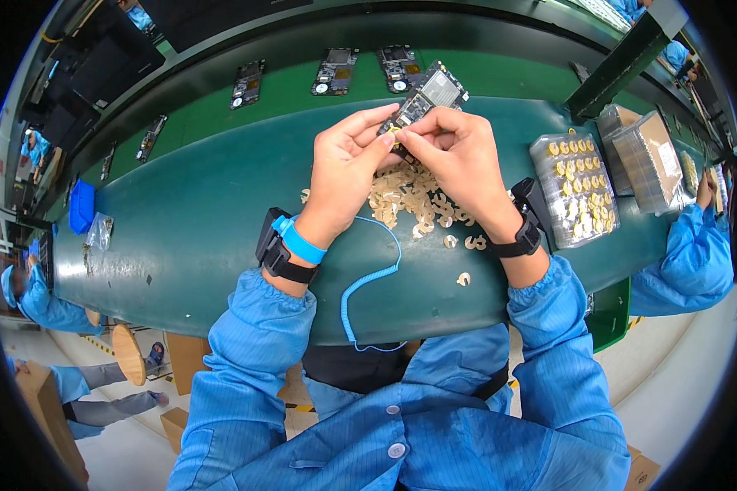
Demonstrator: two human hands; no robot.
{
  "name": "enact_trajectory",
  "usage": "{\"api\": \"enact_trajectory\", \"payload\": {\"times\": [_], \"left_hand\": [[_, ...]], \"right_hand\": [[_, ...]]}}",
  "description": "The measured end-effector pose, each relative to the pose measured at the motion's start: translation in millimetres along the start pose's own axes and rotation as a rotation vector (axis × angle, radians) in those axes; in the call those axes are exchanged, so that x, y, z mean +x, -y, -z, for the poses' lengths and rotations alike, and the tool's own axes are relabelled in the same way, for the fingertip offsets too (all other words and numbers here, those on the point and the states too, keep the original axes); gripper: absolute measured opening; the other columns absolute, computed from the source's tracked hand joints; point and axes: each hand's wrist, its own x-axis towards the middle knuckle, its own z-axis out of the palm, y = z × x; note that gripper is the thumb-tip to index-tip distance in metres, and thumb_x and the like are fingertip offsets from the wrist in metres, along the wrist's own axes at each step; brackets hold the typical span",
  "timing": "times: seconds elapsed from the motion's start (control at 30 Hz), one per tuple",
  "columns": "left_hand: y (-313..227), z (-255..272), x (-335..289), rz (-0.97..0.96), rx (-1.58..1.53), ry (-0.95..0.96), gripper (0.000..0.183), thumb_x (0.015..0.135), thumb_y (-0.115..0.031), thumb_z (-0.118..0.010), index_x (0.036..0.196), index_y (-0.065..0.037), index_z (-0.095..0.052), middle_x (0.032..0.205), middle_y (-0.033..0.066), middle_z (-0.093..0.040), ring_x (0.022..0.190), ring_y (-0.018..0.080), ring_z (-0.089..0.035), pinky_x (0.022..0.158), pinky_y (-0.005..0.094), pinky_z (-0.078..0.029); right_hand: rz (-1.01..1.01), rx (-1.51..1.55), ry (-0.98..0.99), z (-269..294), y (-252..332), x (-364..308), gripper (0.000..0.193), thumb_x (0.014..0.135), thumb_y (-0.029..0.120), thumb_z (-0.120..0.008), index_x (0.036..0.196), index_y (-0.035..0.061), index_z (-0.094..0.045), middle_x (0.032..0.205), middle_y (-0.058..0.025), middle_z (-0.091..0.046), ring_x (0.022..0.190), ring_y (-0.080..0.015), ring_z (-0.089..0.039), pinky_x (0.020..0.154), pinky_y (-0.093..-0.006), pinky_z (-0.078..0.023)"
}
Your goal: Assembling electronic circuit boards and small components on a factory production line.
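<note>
Above the middle of the bench, my left hand (348, 159) is closed on the lower end of a dark circuit board (434, 88), which tilts up to the right. My right hand (458, 155) comes in from the other side with thumb and forefinger pinched at a small yellow round part (394, 131) at that same end. Both thumbs meet there, and the fingers hide part of it. Directly under my hands lies a loose pile of cream C-shaped pieces (409, 196), a few scattered toward me.
A clear plastic tray (577, 233) with rows of yellow round parts stands right, beside stacked clear boxes (647, 155). More circuit boards (334, 72) lie on the green conveyor (291, 82) beyond. A blue coiled cord (356, 286) crosses the bench's near edge. A blue bin (81, 206) sits far left; co-workers flank the bench.
</note>
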Motion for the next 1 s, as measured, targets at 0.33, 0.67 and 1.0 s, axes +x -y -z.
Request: {"api": "enact_trajectory", "payload": {"times": [0.33, 0.67, 1.0], "left_hand": [[0.3, -0.1, -0.7, -0.001, -0.004, 0.002, 0.039, 0.101, 0.0, -0.058, 0.139, 0.006, -0.056, 0.123, 0.0155, -0.071, 0.107, 0.0157, -0.07, 0.088, 0.0279, -0.061], [1.4, -1.1, 1.0, -0.017, 0.028, 0.001, 0.036, 0.101, -0.001, -0.059, 0.137, 0.006, -0.058, 0.122, 0.0151, -0.071, 0.105, 0.0152, -0.07, 0.087, 0.0278, -0.061], [-0.4, -0.3, 0.7, -0.004, 0.003, -0.011, 0.036, 0.101, 0.002, -0.057, 0.136, 0.007, -0.057, 0.121, 0.0146, -0.071, 0.105, 0.014, -0.069, 0.086, 0.0267, -0.061]], "right_hand": [[-0.029, 0.031, -0.012, -0.9, 0.8, -0.1, 0.013, 0.087, 0.008, -0.078, 0.084, -0.0041, -0.073, 0.068, -0.0026, -0.068, 0.061, -0.0028, -0.056, 0.055, -0.0227, -0.045], [-0.008, 0.008, -0.004, 1.1, 0.8, -1.1, 0.013, 0.087, 0.007, -0.076, 0.083, -0.0042, -0.071, 0.066, -0.0027, -0.066, 0.059, -0.0032, -0.054, 0.055, -0.0237, -0.044], [0.014, 0.025, -0.001, -1.2, 0.1, -1.0, 0.013, 0.087, 0.008, -0.076, 0.084, -0.0038, -0.072, 0.07, -0.0036, -0.068, 0.061, -0.0037, -0.055, 0.055, -0.0239, -0.045]]}}
